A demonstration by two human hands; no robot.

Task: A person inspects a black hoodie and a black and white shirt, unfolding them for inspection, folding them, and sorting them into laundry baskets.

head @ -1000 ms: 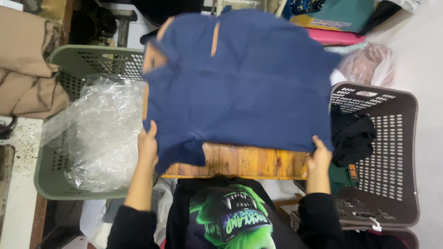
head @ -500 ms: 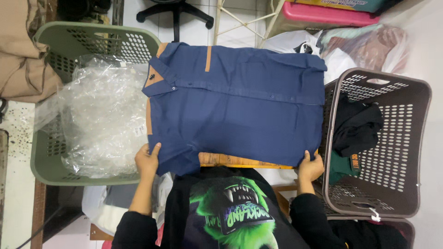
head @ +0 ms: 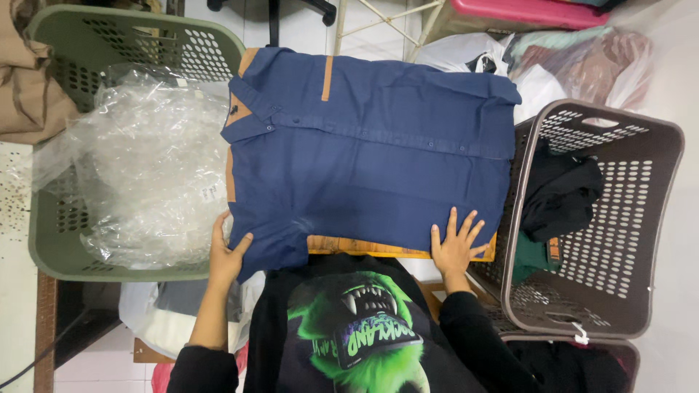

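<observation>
Head view: left hand pinches navy shirt sleeve; right hand pressed flat, fingers spread

The navy shirt covers nearly all of the wooden desk; only a thin strip shows along its near edge. The left hand grips the sleeve hem, its thumb on the cloth and its fingers partly behind it. Crumpled clear plastic hides the inside of the green basket. The pink bin is cut off by the top edge. Dark clothes in the brown basket are too bunched to tell apart.
</observation>
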